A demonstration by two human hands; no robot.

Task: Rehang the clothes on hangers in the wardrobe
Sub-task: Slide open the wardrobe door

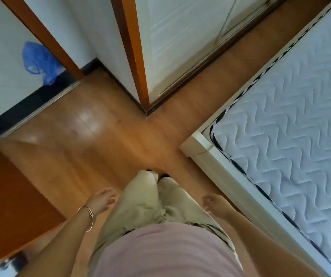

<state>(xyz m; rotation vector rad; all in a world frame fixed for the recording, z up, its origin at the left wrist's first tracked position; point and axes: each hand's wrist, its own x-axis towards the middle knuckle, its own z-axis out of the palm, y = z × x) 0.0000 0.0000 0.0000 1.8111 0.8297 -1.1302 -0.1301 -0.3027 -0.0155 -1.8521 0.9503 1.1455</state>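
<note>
Wardrobe (pixel 180 47) closed, blue bag (pixel 40 60) crumpled, contents unclear, left hand (pixel 102 200), right hand (pixel 215 204) relaxed

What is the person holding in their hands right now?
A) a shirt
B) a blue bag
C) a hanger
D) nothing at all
D: the left hand and the right hand both hang loose at the person's sides with nothing in them.
</note>
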